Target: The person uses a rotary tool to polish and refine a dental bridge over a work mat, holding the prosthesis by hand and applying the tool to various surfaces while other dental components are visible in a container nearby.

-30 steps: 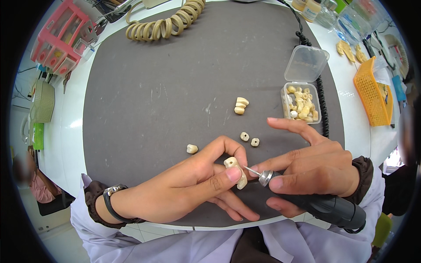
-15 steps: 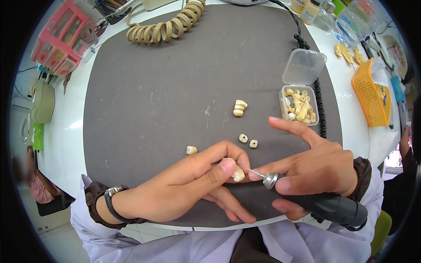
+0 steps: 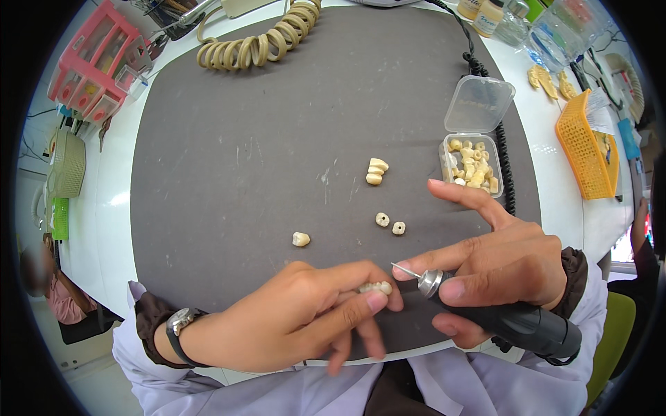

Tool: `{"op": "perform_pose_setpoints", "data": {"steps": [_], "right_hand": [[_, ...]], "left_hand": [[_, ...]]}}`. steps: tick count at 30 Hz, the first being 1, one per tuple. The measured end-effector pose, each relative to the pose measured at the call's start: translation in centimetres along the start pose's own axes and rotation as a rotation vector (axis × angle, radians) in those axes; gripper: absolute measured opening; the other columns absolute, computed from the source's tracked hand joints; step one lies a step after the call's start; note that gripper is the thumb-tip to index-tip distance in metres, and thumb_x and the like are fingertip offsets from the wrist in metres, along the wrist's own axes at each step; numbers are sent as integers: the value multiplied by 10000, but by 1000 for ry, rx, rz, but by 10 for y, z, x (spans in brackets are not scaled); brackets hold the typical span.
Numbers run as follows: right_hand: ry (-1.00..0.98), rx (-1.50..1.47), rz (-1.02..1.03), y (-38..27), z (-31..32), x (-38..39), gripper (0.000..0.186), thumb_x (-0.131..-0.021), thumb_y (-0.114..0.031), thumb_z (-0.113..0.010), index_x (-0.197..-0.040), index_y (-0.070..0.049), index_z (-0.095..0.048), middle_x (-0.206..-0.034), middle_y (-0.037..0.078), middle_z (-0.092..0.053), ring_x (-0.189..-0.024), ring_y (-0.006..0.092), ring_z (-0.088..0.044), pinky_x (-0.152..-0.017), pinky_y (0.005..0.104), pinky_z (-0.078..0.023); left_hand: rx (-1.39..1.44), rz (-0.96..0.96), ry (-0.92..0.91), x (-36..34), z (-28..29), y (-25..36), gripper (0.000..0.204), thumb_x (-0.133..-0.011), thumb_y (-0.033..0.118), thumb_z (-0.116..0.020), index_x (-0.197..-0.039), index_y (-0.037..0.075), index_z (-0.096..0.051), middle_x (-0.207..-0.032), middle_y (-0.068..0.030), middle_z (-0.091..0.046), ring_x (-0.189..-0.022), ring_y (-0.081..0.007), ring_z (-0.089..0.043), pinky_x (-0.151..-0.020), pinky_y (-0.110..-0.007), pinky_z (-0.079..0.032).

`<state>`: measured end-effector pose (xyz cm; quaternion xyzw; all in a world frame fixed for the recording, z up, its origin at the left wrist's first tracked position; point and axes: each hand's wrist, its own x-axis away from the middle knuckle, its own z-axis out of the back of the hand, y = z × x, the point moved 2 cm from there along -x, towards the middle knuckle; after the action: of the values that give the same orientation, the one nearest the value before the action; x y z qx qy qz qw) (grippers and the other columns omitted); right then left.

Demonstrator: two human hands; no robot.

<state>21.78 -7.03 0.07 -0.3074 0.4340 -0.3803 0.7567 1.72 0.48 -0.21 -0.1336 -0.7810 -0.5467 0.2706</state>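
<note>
Between the thumb and fingers of my left hand [image 3: 298, 312] is a cream dental bridge [image 3: 375, 287], partly covered by the fingers. My right hand [image 3: 503, 270] is closed round a black dental handpiece [image 3: 517, 326] with a silver collar. Its thin bur [image 3: 405, 269] points toward the bridge, a short gap away from it. Beyond the hands, two small tooth crowns with dark holes [image 3: 390, 223] lie on the grey mat. A single tooth crown [image 3: 300, 239] lies behind the left hand, and a joined group of crowns [image 3: 376, 171] lies farther back.
An open clear plastic box [image 3: 472, 166] of tooth crowns stands at the right of the grey mat [image 3: 229, 152]. A dark coiled cord [image 3: 508, 166] runs beside it. A beige coiled hose [image 3: 263, 47] lies at the back; an orange basket [image 3: 586, 145] stands right.
My left hand has turned and dropped slightly, so the bridge now shows lengthwise between the fingers, a little farther from the bur tip. The right hand with the handpiece has barely moved.
</note>
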Motion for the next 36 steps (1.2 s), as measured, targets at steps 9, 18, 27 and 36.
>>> {"op": "perform_pose_setpoints", "data": {"steps": [9, 18, 27, 36], "right_hand": [[-10, 15, 16, 0, -1, 0, 404, -772, -60, -776, -1108, -136, -566, -683, 51, -688, -926, 307, -723, -1018, 735, -279], [-20, 7, 29, 1, 0, 0, 388, -767, -40, -768, -1086, -121, -562, -681, 49, -676, -920, 303, -725, -1009, 736, -293], [-10, 16, 75, 6, -5, 5, 371, -749, -18, -768, -1054, -103, -577, -702, 30, -657, -926, 296, -724, -998, 690, -367], [-119, 8, 48, 6, -4, 3, 237, -771, -24, -747, -959, -76, -612, -648, 13, -631, -1010, 299, -699, -1020, 681, -363]], "left_hand": [[-352, -278, 157, 4, 2, -2, 156, -968, 140, -599, -1012, 1, -653, -793, -72, -663, -568, -104, -550, -522, -249, -417], [-309, -318, 200, 2, 5, -6, 256, -1018, 184, -445, -1078, 0, -612, -734, -49, -560, -610, -123, -491, -576, -268, -401], [-134, -196, 116, 3, 8, 0, 341, -1037, 202, -363, -1220, -27, -537, -717, 3, -500, -590, -64, -424, -534, -217, -373], [-29, -106, -4, -2, 4, -4, 411, -1050, 189, -353, -1397, -30, -359, -814, -15, -507, -622, -62, -451, -567, -207, -395]]}}
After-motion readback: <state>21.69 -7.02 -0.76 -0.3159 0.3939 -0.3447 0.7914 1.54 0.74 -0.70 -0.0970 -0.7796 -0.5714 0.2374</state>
